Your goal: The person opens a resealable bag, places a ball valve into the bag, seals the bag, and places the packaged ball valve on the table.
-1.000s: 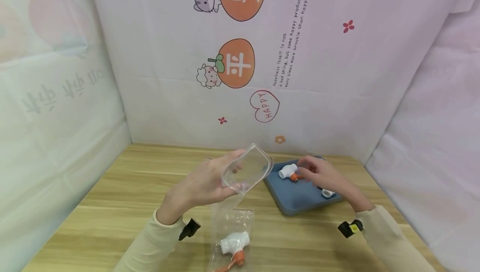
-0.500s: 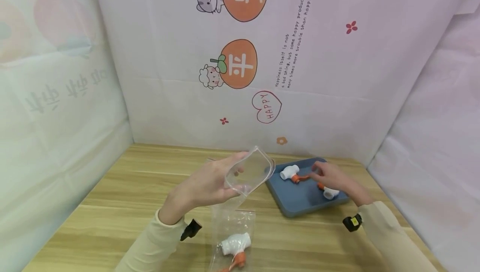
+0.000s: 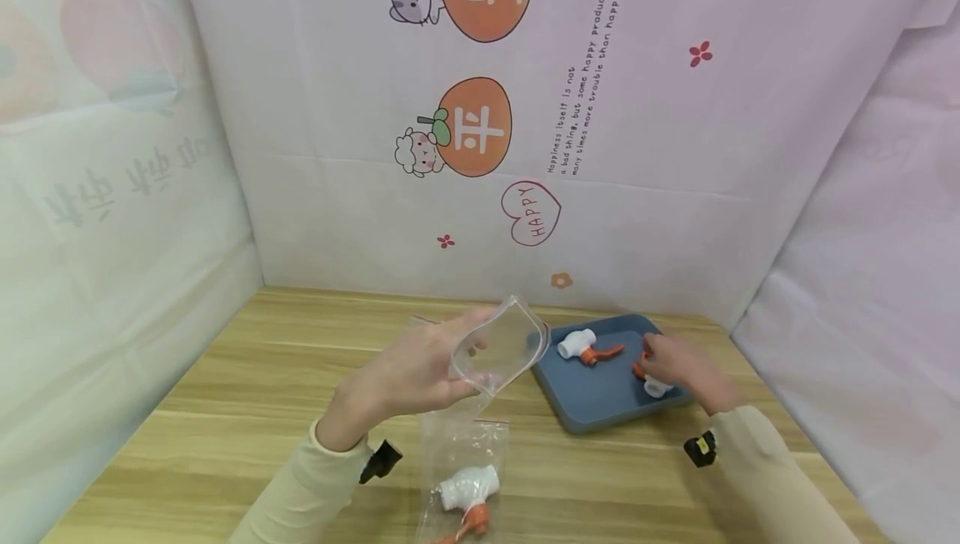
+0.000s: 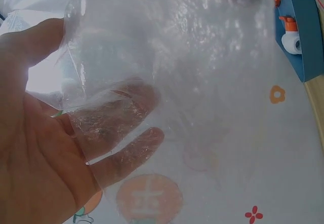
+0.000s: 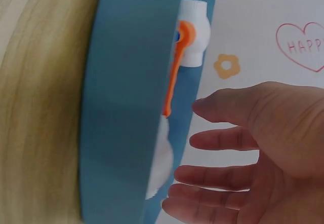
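Note:
My left hand (image 3: 412,369) holds a clear plastic bag (image 3: 504,344) by its mouth, which gapes wide. In the left wrist view, several fingers show through the film. Over the blue-grey tray (image 3: 585,402), my right hand (image 3: 675,365) reaches toward a white ball valve (image 3: 657,387) with an orange handle, partly hidden by the fingers. The right wrist view has the fingers (image 5: 217,176) spread and apart from the valves. Another white ball valve (image 3: 577,343) with an orange lever lies at the tray's far left.
Nearer me on the wooden table (image 3: 225,411) lies a clear bag (image 3: 487,436) holding a white ball valve (image 3: 469,487) with an orange handle. Printed white cloth (image 3: 637,236) walls the table at the back and both sides.
My right hand has moved right and down inside the tray, away from the left valve to the right one. My left hand and its bag stay nearly still.

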Available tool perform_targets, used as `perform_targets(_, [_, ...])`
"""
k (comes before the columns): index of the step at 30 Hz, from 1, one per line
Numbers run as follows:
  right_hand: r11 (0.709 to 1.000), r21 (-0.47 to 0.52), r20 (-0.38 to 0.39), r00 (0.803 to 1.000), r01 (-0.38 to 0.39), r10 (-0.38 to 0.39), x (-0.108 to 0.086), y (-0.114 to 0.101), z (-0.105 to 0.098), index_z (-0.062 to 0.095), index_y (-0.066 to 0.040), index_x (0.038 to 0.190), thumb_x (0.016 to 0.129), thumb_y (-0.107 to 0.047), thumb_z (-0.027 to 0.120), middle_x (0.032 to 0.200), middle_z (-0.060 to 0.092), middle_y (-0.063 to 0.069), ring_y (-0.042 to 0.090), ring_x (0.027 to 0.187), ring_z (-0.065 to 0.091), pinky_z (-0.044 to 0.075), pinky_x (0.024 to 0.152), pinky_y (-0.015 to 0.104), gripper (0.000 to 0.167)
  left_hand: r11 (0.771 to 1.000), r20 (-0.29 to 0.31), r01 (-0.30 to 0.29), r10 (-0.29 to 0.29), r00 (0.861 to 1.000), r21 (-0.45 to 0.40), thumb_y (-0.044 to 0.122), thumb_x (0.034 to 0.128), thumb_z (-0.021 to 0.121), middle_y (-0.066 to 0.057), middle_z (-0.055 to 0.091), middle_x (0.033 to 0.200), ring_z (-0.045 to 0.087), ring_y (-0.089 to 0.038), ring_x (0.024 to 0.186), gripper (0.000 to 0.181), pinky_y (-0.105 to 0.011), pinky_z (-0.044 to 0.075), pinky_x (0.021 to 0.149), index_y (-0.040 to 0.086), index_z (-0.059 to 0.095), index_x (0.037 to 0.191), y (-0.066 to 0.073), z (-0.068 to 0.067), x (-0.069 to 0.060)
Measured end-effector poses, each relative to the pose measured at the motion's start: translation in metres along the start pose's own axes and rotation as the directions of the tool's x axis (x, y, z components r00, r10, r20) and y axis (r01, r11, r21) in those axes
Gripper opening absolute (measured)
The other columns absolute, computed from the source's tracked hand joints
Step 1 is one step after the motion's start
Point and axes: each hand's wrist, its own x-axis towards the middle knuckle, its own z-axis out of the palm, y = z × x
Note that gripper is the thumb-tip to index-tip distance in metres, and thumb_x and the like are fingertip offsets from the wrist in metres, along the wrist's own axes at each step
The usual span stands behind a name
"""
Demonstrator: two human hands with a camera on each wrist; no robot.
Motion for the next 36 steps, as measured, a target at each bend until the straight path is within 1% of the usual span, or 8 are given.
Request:
perform_targets(3, [1.0, 0.001, -0.006, 1.0, 0.0, 0.0, 0.0, 0.003, 0.006, 0.059, -0.001, 0.098, 0.093, -0.023, 0.063, 0.082, 0.059, 0.007, 0.019, 0.069, 0.052, 0.042, 0.06, 0.034, 0.023, 1.0, 0.0, -0.002, 0.002, 1.0, 0.002, 0.034, 0.0886, 0.073, -0.001, 0.072, 0.108, 0.069, -0.008, 0.083, 0.079, -0.024, 0.054, 0.073, 0.02, 0.029, 0.153, 0.0, 0.001, 0.0])
perform_targets(8, [1.0, -0.012, -0.046, 0.999, 0.028, -0.029, 0.003, 0.009, 0.015, 0.06, -0.003, 0.09, 0.093, -0.025, 0.065, 0.076, 0.057, 0.005, 0.02, 0.068, 0.05, 0.041, 0.059, 0.033, 0.023, 1.0, 0.006, 0.001, -0.001, 1.0, -0.021, 0.033, 0.0889, 0.072, -0.002, 0.071, 0.111, 0.07, -0.01, 0.089, 0.078, -0.024, 0.055, 0.076, 0.021, 0.029, 0.153, -0.001, 0.002, -0.001])
perform_targets(12, [0.999, -0.027, -0.065, 0.998, 0.021, -0.022, 0.006, 0.011, 0.02, 0.06, -0.005, 0.086, 0.091, -0.026, 0.065, 0.076, 0.058, 0.005, 0.021, 0.069, 0.05, 0.042, 0.059, 0.034, 0.023, 0.999, 0.02, 0.009, -0.008, 1.0, -0.036, 0.034, 0.0892, 0.072, -0.002, 0.071, 0.112, 0.07, -0.012, 0.092, 0.077, -0.025, 0.055, 0.077, 0.022, 0.03, 0.153, -0.002, 0.003, -0.002])
perform_targets(18, [1.0, -0.023, -0.062, 0.998, -0.015, 0.013, 0.008, 0.009, 0.024, 0.058, -0.007, 0.081, 0.09, -0.025, 0.066, 0.074, 0.056, 0.004, 0.02, 0.067, 0.05, 0.041, 0.058, 0.034, 0.022, 1.0, 0.021, -0.001, 0.001, 1.0, 0.012, 0.036, 0.089, 0.072, 0.002, 0.071, 0.107, 0.068, -0.005, 0.08, 0.074, -0.023, 0.054, 0.073, 0.02, 0.035, 0.15, -0.002, 0.005, -0.003])
perform_targets(21, [0.999, -0.017, -0.056, 0.998, -0.032, 0.031, 0.006, 0.007, 0.025, 0.057, -0.008, 0.078, 0.09, -0.025, 0.066, 0.072, 0.055, 0.004, 0.02, 0.065, 0.049, 0.039, 0.057, 0.033, 0.022, 1.0, 0.02, -0.008, 0.007, 1.0, 0.023, 0.036, 0.0884, 0.073, 0.002, 0.071, 0.106, 0.067, -0.005, 0.079, 0.072, -0.023, 0.054, 0.073, 0.018, 0.037, 0.149, -0.002, 0.006, -0.002])
perform_targets(25, [0.999, 0.011, -0.037, 0.998, -0.045, 0.045, 0.008, 0.01, 0.028, 0.053, -0.01, 0.073, 0.09, -0.024, 0.066, 0.067, 0.05, 0.002, 0.018, 0.061, 0.046, 0.036, 0.055, 0.031, 0.026, 1.0, 0.022, -0.011, 0.011, 1.0, 0.021, 0.035, 0.0878, 0.073, 0.002, 0.071, 0.105, 0.068, -0.006, 0.082, 0.072, -0.023, 0.054, 0.074, 0.018, 0.037, 0.148, -0.002, 0.006, -0.002])
perform_targets(29, [0.997, 0.058, -0.018, 0.999, -0.044, 0.045, 0.014, 0.019, 0.034, 0.049, -0.011, 0.069, 0.09, -0.024, 0.065, 0.063, 0.042, 0.0, 0.016, 0.057, 0.042, 0.032, 0.053, 0.029, 0.03, 1.0, 0.024, -0.021, 0.021, 1.0, 0.001, 0.034, 0.0883, 0.073, 0.002, 0.07, 0.105, 0.066, -0.006, 0.082, 0.074, -0.022, 0.053, 0.072, 0.019, 0.035, 0.15, -0.002, 0.006, -0.001])
perform_targets(36, [0.991, 0.121, 0.003, 0.999, -0.048, 0.048, 0.019, 0.027, 0.036, 0.048, -0.011, 0.07, 0.092, -0.025, 0.063, 0.062, 0.037, -0.002, 0.014, 0.056, 0.038, 0.03, 0.054, 0.028, 0.03, 1.0, 0.029, -0.024, 0.024, 0.999, 0.002, 0.034, 0.0885, 0.073, 0.003, 0.07, 0.104, 0.066, -0.006, 0.083, 0.074, -0.021, 0.052, 0.072, 0.02, 0.034, 0.15, -0.001, 0.006, 0.0])
